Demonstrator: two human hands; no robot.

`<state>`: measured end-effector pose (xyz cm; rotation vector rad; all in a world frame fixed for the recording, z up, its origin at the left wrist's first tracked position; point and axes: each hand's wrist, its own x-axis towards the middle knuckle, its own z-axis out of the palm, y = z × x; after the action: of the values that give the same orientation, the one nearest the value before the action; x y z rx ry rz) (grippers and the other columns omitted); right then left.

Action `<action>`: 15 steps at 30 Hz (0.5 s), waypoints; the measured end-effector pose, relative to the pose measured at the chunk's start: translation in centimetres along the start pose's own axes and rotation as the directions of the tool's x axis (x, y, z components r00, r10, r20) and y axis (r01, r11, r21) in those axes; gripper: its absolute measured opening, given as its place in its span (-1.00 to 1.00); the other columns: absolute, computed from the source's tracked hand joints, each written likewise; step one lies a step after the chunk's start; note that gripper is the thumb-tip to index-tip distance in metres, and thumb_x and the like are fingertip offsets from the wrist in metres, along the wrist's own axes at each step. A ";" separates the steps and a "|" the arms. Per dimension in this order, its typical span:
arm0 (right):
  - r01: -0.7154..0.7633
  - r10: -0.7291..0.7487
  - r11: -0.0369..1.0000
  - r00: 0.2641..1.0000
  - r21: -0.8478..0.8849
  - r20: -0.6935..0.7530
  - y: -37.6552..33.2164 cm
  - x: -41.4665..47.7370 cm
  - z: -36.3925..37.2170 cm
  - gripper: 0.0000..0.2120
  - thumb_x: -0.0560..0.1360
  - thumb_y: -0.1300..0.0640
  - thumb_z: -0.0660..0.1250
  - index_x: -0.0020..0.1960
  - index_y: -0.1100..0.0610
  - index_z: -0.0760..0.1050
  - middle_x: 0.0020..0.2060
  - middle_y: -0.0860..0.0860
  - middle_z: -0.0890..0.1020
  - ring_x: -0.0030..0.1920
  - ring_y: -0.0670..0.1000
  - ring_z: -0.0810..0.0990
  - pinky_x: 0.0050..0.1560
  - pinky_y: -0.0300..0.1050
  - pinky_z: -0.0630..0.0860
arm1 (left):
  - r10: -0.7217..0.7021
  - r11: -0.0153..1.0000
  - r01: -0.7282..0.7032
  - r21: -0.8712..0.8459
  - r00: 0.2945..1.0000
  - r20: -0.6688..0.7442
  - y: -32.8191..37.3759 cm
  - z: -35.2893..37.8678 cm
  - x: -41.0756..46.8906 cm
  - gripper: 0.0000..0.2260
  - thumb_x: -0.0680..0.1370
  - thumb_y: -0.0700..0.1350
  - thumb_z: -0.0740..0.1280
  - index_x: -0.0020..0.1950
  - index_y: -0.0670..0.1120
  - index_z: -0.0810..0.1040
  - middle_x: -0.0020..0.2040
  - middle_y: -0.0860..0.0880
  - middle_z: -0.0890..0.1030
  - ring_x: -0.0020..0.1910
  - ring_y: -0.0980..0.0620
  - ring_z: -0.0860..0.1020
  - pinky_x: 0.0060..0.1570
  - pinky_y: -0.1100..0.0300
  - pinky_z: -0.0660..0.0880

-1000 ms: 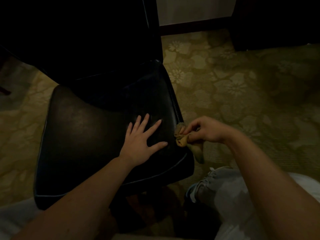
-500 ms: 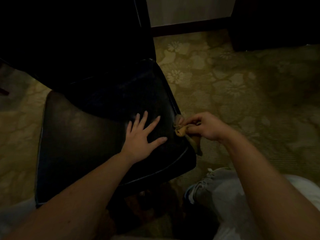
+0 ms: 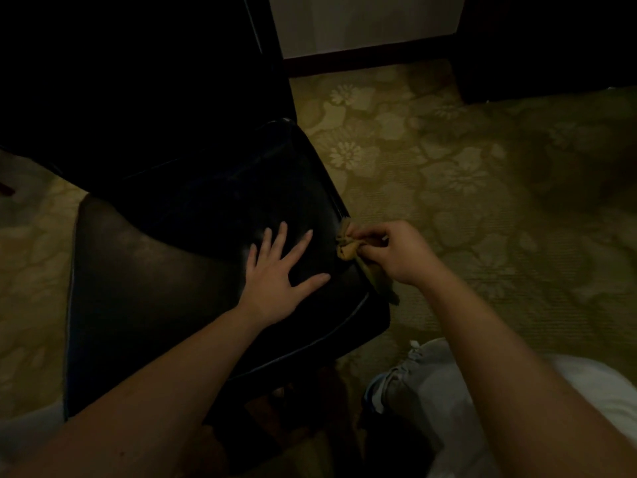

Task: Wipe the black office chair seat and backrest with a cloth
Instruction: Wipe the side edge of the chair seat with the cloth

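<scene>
The black chair seat (image 3: pixel 155 288) fills the left and middle of the head view, glossy with pale piping along its edges. Its backrest (image 3: pixel 144 81) rises behind it, almost lost in shadow. My left hand (image 3: pixel 279 274) lies flat on the seat's right part, fingers spread, holding nothing. My right hand (image 3: pixel 396 251) is closed around a bunched tan cloth (image 3: pixel 348 246), pressed against the seat's right edge. A tail of the cloth hangs down past the seat's corner.
Olive carpet (image 3: pixel 465 174) with a pale flower pattern surrounds the chair. My right knee in light trousers (image 3: pixel 431 391) is close to the seat's front right corner. Dark furniture (image 3: pixel 551 39) stands at the back right, beside a pale wall panel (image 3: pixel 362 22).
My right hand with the cloth has slid a little farther back along the seat's right edge. My left hand has stayed flat on the seat. The camera shifted slightly.
</scene>
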<state>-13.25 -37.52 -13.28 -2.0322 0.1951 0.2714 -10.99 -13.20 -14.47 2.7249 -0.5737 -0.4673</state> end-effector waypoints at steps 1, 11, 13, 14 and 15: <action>-0.009 0.009 1.000 1.000 -0.007 0.003 -0.2 0.0 -0.2 -0.76 0.50 0.20 0.43 0.14 0.01 0.63 -0.02 -0.13 0.64 -0.02 -0.20 0.57 -0.04 -0.42 0.41 | -0.002 1.000 0.002 -0.008 1.000 0.011 0.0 -0.1 0.1 -0.26 0.43 0.54 0.07 0.54 0.38 -0.09 0.57 0.14 -0.27 0.54 0.07 -0.34 0.44 0.05 -0.39; -0.073 0.083 0.996 0.979 -0.057 0.187 0.6 -1.4 -2.7 -0.80 0.46 0.30 0.43 0.05 0.13 0.66 -0.16 -0.05 0.66 -0.21 -0.22 0.58 -0.18 -0.35 0.50 | -0.027 0.999 0.029 -0.042 0.999 0.041 0.7 -0.4 0.6 -0.27 0.44 0.47 0.09 0.54 0.37 -0.11 0.57 0.13 -0.31 0.52 0.10 -0.38 0.44 0.07 -0.40; -0.033 0.038 0.999 0.990 -0.042 0.138 0.5 -1.2 -2.2 -0.80 0.48 0.29 0.42 0.06 0.10 0.65 -0.16 -0.13 0.65 -0.20 -0.30 0.58 -0.20 -0.44 0.47 | -0.024 0.999 0.025 -0.035 0.999 0.047 0.9 -0.5 0.6 -0.26 0.44 0.48 0.07 0.55 0.35 -0.11 0.59 0.09 -0.30 0.54 0.06 -0.37 0.43 0.06 -0.41; -0.019 0.023 0.999 0.994 -0.036 0.106 0.4 -1.0 -1.8 -0.79 0.49 0.27 0.41 0.08 0.07 0.65 -0.16 -0.20 0.62 -0.19 -0.33 0.56 -0.22 -0.49 0.42 | -0.027 0.999 0.029 -0.034 0.998 0.054 1.0 -0.6 0.6 -0.26 0.44 0.47 0.07 0.56 0.34 -0.11 0.59 0.08 -0.30 0.54 0.05 -0.36 0.44 0.06 -0.41; -0.019 0.021 0.999 0.998 -0.035 0.063 0.2 -0.9 -1.5 -0.79 0.50 0.24 0.42 0.10 0.04 0.64 -0.13 -0.21 0.62 -0.14 -0.32 0.57 -0.21 -0.51 0.39 | -0.032 0.999 0.035 -0.034 0.998 0.061 1.0 -0.7 0.6 -0.25 0.43 0.47 0.07 0.56 0.34 -0.11 0.60 0.07 -0.30 0.55 0.05 -0.36 0.44 0.05 -0.41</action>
<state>-13.97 -38.92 -12.60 -2.0531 0.1726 0.3532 -10.55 -14.19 -13.60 2.6985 -0.5308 -0.5649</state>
